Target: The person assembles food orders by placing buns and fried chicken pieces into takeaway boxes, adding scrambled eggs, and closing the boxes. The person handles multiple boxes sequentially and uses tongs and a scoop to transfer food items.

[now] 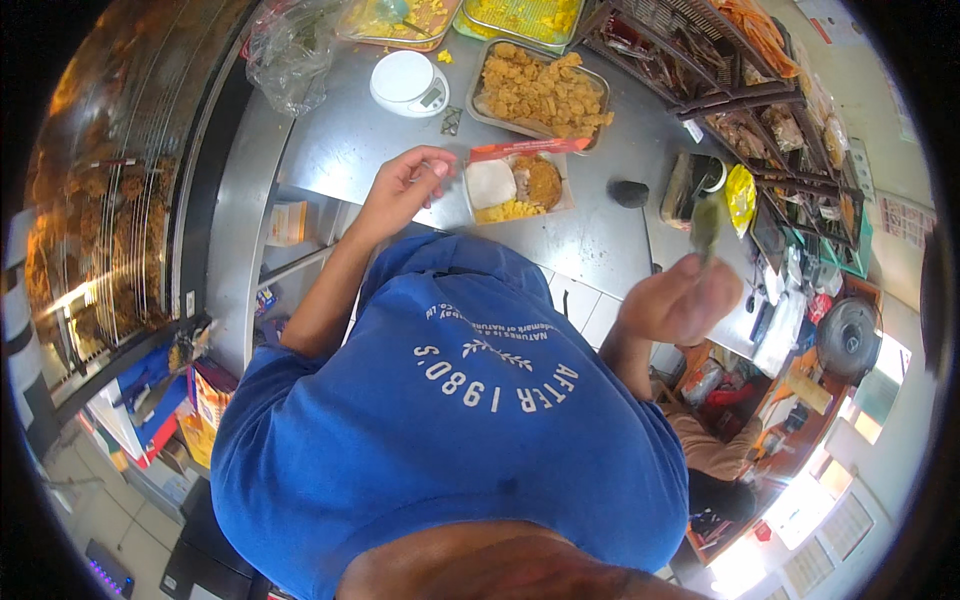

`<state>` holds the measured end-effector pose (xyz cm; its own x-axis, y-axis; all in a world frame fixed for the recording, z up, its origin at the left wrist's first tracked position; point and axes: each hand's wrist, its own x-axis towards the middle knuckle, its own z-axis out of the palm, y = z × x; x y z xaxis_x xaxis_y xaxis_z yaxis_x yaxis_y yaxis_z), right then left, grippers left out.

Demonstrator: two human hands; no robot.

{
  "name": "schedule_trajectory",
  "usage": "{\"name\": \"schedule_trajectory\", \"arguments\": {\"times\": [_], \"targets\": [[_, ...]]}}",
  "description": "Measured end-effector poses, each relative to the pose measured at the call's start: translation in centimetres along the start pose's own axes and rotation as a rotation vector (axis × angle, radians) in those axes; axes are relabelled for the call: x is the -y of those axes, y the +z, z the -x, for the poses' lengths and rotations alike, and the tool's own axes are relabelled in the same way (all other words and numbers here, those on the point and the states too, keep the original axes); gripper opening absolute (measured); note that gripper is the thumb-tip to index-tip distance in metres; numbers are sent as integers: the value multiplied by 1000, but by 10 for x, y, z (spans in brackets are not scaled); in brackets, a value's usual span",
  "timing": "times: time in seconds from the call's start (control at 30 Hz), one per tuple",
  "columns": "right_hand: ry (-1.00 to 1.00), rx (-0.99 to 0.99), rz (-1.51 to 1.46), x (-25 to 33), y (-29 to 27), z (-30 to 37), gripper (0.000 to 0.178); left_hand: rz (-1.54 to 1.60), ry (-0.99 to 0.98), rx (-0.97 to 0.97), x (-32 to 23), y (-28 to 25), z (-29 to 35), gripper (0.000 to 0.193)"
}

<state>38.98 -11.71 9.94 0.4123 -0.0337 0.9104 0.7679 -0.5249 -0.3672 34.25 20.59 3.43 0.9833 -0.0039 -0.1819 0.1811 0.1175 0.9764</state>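
Observation:
A clear meal box (517,185) with white rice, yellow pieces and a brown patty lies on the steel counter (340,150). My left hand (405,185) rests at the box's left edge, fingertips curled against its rim. My right hand (680,298) is raised off to the right, away from the counter, pinching a small green leafy piece (706,224) upright above the fist. A red strip (528,148) lies along the far side of the box.
A metal tray of fried pieces (543,93) stands behind the box, beside a white kitchen scale (407,83). More food trays (520,18) line the back. A crumpled plastic bag (290,50) lies at back left. A wire rack of packets (760,110) fills the right. A heated display case (110,200) stands left.

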Motion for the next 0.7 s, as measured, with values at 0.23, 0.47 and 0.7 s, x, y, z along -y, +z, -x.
{"name": "schedule_trajectory", "arguments": {"times": [0.23,0.47,0.7], "targets": [[107,1099,28,-29,18,106,35,-56,4,-111,24,50,16,27],[244,926,-165,-74,28,94,30,87,-112,-365,76,86,56,29],[329,1021,-195,-118,32,78,27,-308,65,-331,64,77,68,32]]}}
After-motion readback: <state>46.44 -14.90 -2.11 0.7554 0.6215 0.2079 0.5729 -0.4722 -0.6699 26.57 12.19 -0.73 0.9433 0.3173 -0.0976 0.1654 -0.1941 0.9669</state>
